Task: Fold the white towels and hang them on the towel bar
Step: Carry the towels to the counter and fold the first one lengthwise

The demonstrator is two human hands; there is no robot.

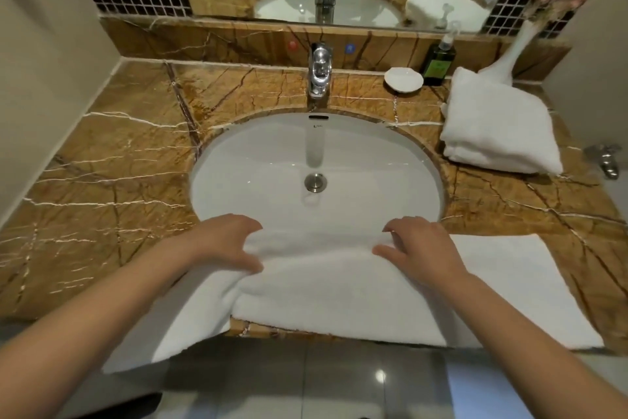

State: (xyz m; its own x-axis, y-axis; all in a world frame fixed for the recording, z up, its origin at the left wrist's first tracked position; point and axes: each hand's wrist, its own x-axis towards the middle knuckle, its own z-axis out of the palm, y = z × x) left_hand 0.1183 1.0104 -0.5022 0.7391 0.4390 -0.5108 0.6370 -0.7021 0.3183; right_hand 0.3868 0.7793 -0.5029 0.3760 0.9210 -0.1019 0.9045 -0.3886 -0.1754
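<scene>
Marble counter [102, 180], front edge | your left hand [227, 243] and right hand [423, 248] both pinch the white towel [339, 296] at its fold | risk — overhanging left end could drag it off.

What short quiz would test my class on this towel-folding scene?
1. True or false: left hand and right hand both grip the flat white terry towel on the brown marble counter.
2. Relative to the white oval basin, the folded white towel stack lies: A left; B right; C inside.
3. Fill in: left of the dark green pump bottle sits a small white ___.
Key: 1 true; 2 B; 3 dish.
</scene>
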